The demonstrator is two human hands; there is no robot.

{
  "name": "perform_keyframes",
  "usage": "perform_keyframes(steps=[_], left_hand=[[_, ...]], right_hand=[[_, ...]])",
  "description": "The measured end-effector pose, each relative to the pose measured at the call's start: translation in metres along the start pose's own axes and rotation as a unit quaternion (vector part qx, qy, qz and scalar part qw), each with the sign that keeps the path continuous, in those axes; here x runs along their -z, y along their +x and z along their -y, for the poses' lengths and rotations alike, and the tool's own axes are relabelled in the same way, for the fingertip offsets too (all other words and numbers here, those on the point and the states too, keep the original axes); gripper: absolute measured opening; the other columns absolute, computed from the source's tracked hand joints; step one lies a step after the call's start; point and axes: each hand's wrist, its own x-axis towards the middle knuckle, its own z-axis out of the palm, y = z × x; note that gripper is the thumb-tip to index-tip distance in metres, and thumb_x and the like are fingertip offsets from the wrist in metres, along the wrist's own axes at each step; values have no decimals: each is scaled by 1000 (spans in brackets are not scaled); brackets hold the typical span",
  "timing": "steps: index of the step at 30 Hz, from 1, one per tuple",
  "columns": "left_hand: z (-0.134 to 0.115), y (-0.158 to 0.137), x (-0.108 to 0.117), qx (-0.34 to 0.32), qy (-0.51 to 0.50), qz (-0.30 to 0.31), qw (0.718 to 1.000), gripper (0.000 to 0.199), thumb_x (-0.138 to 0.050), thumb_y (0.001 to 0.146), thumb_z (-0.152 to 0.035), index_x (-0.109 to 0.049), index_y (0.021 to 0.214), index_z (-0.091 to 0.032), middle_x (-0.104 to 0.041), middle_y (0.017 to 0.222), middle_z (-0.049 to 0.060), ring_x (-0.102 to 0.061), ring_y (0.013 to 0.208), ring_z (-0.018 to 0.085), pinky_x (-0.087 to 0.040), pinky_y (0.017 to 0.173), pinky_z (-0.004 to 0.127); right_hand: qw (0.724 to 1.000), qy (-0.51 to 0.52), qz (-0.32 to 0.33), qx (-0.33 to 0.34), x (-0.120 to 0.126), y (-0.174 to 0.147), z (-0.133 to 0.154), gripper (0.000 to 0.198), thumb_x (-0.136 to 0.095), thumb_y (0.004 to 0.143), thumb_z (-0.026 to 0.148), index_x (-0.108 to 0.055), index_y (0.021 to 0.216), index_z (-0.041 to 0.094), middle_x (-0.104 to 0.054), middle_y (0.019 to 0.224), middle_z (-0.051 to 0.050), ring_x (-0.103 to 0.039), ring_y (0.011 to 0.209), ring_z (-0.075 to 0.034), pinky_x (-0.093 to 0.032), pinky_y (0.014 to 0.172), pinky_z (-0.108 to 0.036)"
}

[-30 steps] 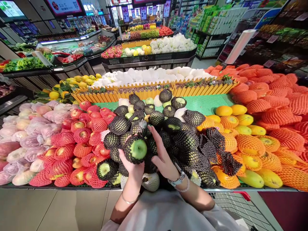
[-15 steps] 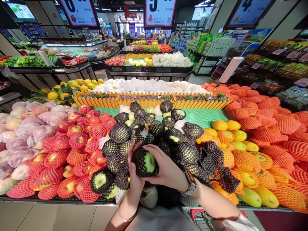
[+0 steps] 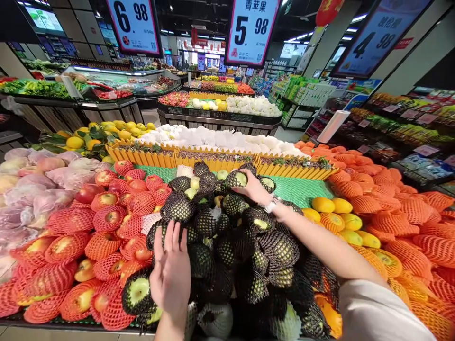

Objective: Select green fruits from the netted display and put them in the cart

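My right hand [image 3: 254, 188] reaches to the back of the pile, its fingers around a green apple [image 3: 237, 179] in a black foam net. Bare green skin shows through the net's opening. Nearer to me, my left hand [image 3: 172, 272] is held flat with its fingers stretched out, nothing in it, over the left side of the heap. Beside that hand sits a netted green apple [image 3: 138, 291] with its top showing. Many more green apples in black nets [image 3: 280, 248] fill the middle of the display.
Red apples in pink nets [image 3: 108, 218] lie to the left, with bagged fruit [image 3: 33, 203] beyond. Yellow fruit [image 3: 343, 220] and orange-netted fruit [image 3: 415, 227] are on the right. A yellow planter fence [image 3: 216, 162] runs behind; price screens [image 3: 251, 31] hang above.
Both hands held a netted green apple near the front. Now they are apart: the right has reached to the back with an apple, the left has moved left and opened. The view has tilted up.
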Motion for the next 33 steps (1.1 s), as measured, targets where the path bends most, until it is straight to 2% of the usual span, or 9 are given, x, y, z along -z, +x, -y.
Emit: perform_keyframes(steps=[3,6,8,11,13,17,24,29,33], left_hand=[[-10,6,13,-24,11,-39,999,43,-50,86,-39,-65,122,-22,-67,130,11,-52,131,31,-21,121,59],[-18,13,28,-35,23,-75,996,37,-52,81,-38,-71,109,-22,-72,119,8,-57,122,30,-25,119,60],[-21,17,36,-46,28,-91,994,33,-52,81,-38,-72,102,-24,-73,114,5,-59,117,27,-29,118,59],[-21,22,43,-55,34,-107,992,30,-51,80,-37,-73,98,-26,-74,109,2,-61,110,25,-32,117,58],[-18,24,44,-51,37,-111,992,30,-53,78,-37,-73,97,-26,-74,106,3,-61,108,26,-33,116,58],[-11,23,44,-24,43,-118,992,32,-56,74,-39,-74,97,-25,-74,102,4,-62,103,27,-35,113,60],[-12,23,50,-11,54,-114,992,29,-58,74,-39,-73,95,-25,-73,94,3,-61,94,24,-42,106,56],[-11,22,44,17,55,-115,992,28,-63,70,-40,-72,93,-25,-71,89,2,-61,87,22,-47,98,49],[-17,17,43,10,73,-113,991,29,-66,68,-40,-72,91,-25,-70,83,2,-61,83,22,-48,94,49]], right_hand=[[991,-128,12,-26,-6,48,-22,73,-72,80,36,-39,139,7,-57,127,-24,-60,114,-33,-51,93,-44],[977,-209,34,1,-20,71,-38,77,-82,69,23,-46,136,6,-53,132,-29,-54,121,-41,-47,97,-51],[965,-256,51,31,-30,77,-45,69,-82,72,23,-52,132,9,-52,136,-24,-50,126,-39,-42,103,-53],[950,-295,77,68,-43,83,-48,43,-71,86,33,-59,122,14,-57,132,-13,-53,123,-30,-41,105,-53],[945,-303,86,88,-50,86,-45,35,-65,92,37,-61,118,15,-60,127,-10,-58,117,-27,-45,102,-50],[944,-299,85,109,-61,94,-36,32,-62,95,37,-61,118,15,-63,121,-9,-63,106,-23,-52,93,-45],[939,-314,122,69,-74,104,-51,34,-63,95,34,-60,123,16,-62,126,-10,-63,111,-24,-54,94,-46],[948,-288,123,63,-77,95,-51,33,-62,96,33,-59,124,16,-62,126,-10,-64,110,-23,-55,93,-46],[959,-245,119,75,-68,95,-40,32,-61,96,33,-60,123,15,-63,124,-9,-65,106,-21,-56,90,-44]])
